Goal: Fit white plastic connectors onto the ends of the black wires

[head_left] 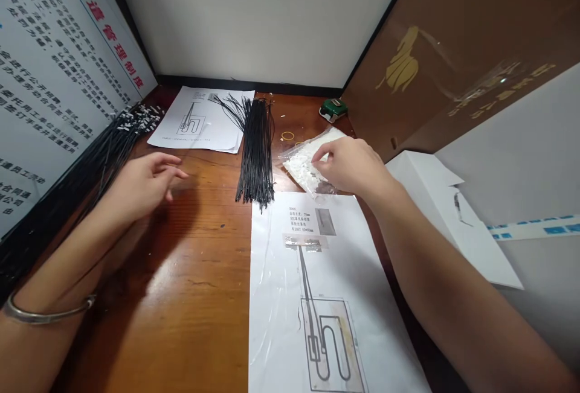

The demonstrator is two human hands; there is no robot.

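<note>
My right hand (351,163) reaches over a clear plastic bag (312,166) of small white pieces. Its thumb and forefinger are curled together among the pieces; whatever is between the fingertips is too small to make out. My left hand (147,185) hovers above the wooden table, fingers loosely apart, with nothing visible in them. A bundle of black wires (256,151) lies between the two hands. Left of my left hand, a larger bundle of black wires (102,157) ends in white connectors.
A printed drawing sheet (272,296) under clear film lies in front of the bag. Other printed sheets (212,133) sit at the back. A green tape measure (333,109) and a yellow rubber band (287,136) are near the back panel. A white box (435,200) stands right.
</note>
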